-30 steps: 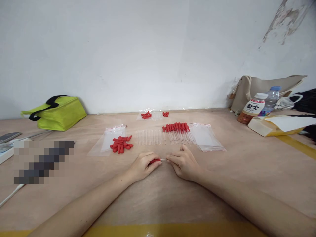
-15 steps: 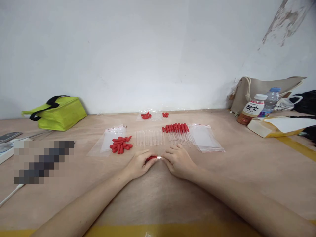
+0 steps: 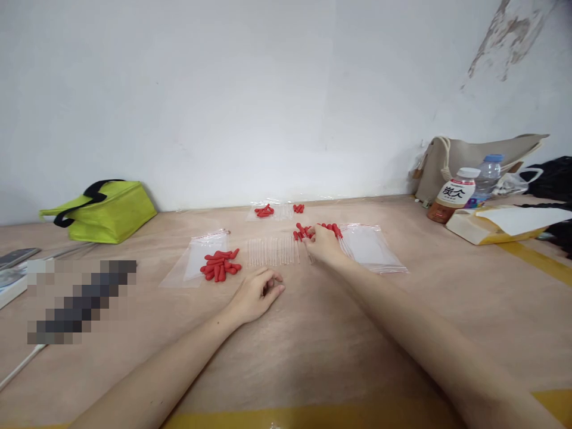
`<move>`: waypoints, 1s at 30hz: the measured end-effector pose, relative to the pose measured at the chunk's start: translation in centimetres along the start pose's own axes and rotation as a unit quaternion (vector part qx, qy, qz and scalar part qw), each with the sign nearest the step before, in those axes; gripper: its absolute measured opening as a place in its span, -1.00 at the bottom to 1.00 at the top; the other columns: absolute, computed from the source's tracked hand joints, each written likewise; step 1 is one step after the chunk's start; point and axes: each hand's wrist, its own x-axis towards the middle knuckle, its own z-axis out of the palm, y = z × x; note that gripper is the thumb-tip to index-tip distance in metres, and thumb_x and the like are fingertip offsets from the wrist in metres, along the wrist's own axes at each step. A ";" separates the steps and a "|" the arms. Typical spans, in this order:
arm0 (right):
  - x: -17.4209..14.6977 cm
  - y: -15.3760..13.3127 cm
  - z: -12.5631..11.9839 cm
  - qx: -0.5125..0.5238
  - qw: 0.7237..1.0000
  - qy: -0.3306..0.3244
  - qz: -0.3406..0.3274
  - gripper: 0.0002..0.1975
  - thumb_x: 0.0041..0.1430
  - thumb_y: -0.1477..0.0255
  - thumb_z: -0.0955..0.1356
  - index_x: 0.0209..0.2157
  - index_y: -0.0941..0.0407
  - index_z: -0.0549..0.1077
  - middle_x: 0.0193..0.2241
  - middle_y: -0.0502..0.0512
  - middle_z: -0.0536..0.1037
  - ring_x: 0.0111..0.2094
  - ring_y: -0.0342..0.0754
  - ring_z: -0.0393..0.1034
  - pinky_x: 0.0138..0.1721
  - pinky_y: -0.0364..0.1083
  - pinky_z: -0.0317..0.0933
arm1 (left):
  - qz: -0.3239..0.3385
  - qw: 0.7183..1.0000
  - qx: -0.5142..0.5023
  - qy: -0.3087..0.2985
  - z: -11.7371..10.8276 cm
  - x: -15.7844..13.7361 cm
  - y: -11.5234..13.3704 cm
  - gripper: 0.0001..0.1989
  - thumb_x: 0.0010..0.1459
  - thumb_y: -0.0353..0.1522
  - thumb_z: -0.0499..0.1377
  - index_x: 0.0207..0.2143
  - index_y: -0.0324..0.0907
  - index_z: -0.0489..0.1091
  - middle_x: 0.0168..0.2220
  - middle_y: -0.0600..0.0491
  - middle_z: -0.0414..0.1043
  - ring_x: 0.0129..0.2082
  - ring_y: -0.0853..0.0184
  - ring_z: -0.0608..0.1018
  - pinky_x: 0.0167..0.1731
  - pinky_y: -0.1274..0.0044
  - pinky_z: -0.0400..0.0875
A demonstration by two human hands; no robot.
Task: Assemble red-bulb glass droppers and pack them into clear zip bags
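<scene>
Left grip: your left hand [image 3: 258,296] rested on the table in a loose curl, a gap between thumb and fingertips, holding nothing visible.
Right grip: your right hand [image 3: 325,244] reached over the droppers with fingers bent among the red tops; whether it pinched one, I could not tell.
Near edge: a strip of yellow tape [image 3: 268,417] ran across the brown-covered table [image 3: 286,357].
Loose bulbs: a pile of red rubber bulbs [image 3: 220,266] lay ahead of your left hand, at the right side of a clear plastic zip bag [image 3: 193,253].
Tubes: a row of slim clear tubes [image 3: 271,251] lay between that pile and the droppers.
Droppers: the red-topped clear droppers [image 3: 336,230] lay side by side, partly under your right hand, next to a second clear zip bag with a red seal line [image 3: 373,249].
Far side: more red bulbs [image 3: 264,211] lay near the pale wall [image 3: 245,107].
</scene>
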 end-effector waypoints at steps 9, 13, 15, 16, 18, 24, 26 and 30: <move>0.7 -1.3 2.9 -0.070 0.996 -0.003 0.050 -0.79 0.09 0.43 0.22 -0.23 0.18 0.34 -0.29 0.24 0.48 -0.24 0.08 0.40 -0.34 -0.07 0.20 | -0.001 1.000 0.000 -0.003 -0.2 -0.1 -0.1 -0.87 0.10 -0.33 0.07 -0.32 -0.18 0.35 -0.49 0.11 0.26 -0.49 0.41 0.35 -0.45 0.55 0.26; 0.4 -1.4 2.8 -0.100 0.994 -0.005 0.033 -0.78 0.11 0.37 0.21 -0.26 0.14 0.38 -0.30 0.22 0.49 -0.24 0.09 0.40 -0.31 -0.02 0.20 | -0.001 1.000 0.004 -0.005 -0.1 0.0 -0.1 -0.87 0.10 -0.34 0.07 -0.32 -0.18 0.35 -0.49 0.11 0.26 -0.49 0.41 0.35 -0.45 0.55 0.26; 0.3 -1.6 2.8 -0.110 0.994 -0.006 0.026 -0.78 0.11 0.36 0.20 -0.26 0.13 0.39 -0.29 0.20 0.49 -0.24 0.08 0.40 -0.30 -0.02 0.20 | 0.001 1.000 0.005 -0.006 -0.1 0.0 -0.2 -0.88 0.10 -0.35 0.07 -0.32 -0.18 0.35 -0.49 0.11 0.26 -0.49 0.41 0.35 -0.45 0.56 0.26; 0.2 -1.7 2.9 -0.115 0.993 -0.007 0.023 -0.78 0.11 0.37 0.21 -0.26 0.12 0.40 -0.28 0.19 0.49 -0.23 0.07 0.40 -0.29 -0.03 0.20 | 0.001 1.000 0.004 -0.006 -0.1 0.0 -0.2 -0.88 0.09 -0.35 0.08 -0.32 -0.18 0.35 -0.49 0.11 0.26 -0.49 0.41 0.35 -0.45 0.56 0.25; 0.2 -2.0 3.0 -0.122 0.992 -0.011 0.020 -0.78 0.09 0.37 0.21 -0.27 0.12 0.42 -0.28 0.20 0.50 -0.22 0.07 0.39 -0.29 -0.04 0.20 | 0.000 1.000 0.003 -0.005 -0.1 0.0 -0.1 -0.88 0.09 -0.35 0.08 -0.32 -0.19 0.35 -0.49 0.11 0.26 -0.49 0.41 0.35 -0.46 0.56 0.25; 0.4 -2.9 3.5 -0.129 0.991 -0.034 0.030 -0.71 0.05 0.35 0.23 -0.28 0.20 0.46 -0.30 0.30 0.51 -0.25 0.10 0.41 -0.31 -0.04 0.21 | -0.001 1.000 0.003 -0.008 -0.2 0.0 -0.1 -0.86 0.09 -0.35 0.08 -0.30 -0.20 0.37 -0.48 0.09 0.27 -0.49 0.40 0.36 -0.46 0.56 0.25; 0.6 -3.1 3.7 -0.128 0.990 -0.040 0.034 -0.70 0.05 0.35 0.23 -0.26 0.22 0.46 -0.28 0.32 0.50 -0.24 0.10 0.41 -0.31 -0.03 0.21 | 0.000 1.000 0.006 -0.011 -0.2 0.0 0.0 -0.85 0.10 -0.34 0.07 -0.30 -0.20 0.37 -0.48 0.09 0.28 -0.49 0.39 0.36 -0.46 0.55 0.25; 1.0 -3.6 4.1 -0.123 0.990 -0.050 0.042 -0.71 0.01 0.36 0.25 -0.27 0.22 0.46 -0.26 0.32 0.50 -0.25 0.09 0.42 -0.33 -0.04 0.21 | 0.003 1.000 0.012 -0.012 0.1 -0.1 0.1 -0.84 0.11 -0.34 0.07 -0.29 -0.20 0.38 -0.48 0.08 0.29 -0.48 0.39 0.37 -0.44 0.55 0.26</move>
